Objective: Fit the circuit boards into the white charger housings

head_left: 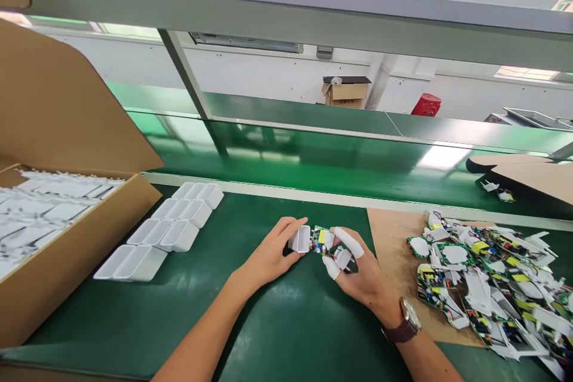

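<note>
Two forearms (219, 310) enter at the bottom edge of the frame; the right wrist carries a watch (408, 317) with a dark strap. Just below the frame centre, the left hand (271, 252) holds a white housing (302, 239), thumb and fingers closed on its sides, opening toward the right. The right hand (364, 274) holds a circuit board (321, 240) and a white plug part (342, 258), fingers closed around both; white covers fit its thumb and one finger. The board's left end is at the housing opening; contact cannot be determined.

Below the hands is the green counter (286, 322). At the left of the frame, an open carton (96, 239) contains white parts; beside it, further housings (181, 236) stand in four rows. At the right, a pile of circuit boards (477, 256) lies partly on a brown sheet (389, 245). Beyond the counter edge, a glossy green surface (304, 167) crosses the frame. Upper right of centre, a small carton (347, 94) is positioned before the white wall (268, 74).
</note>
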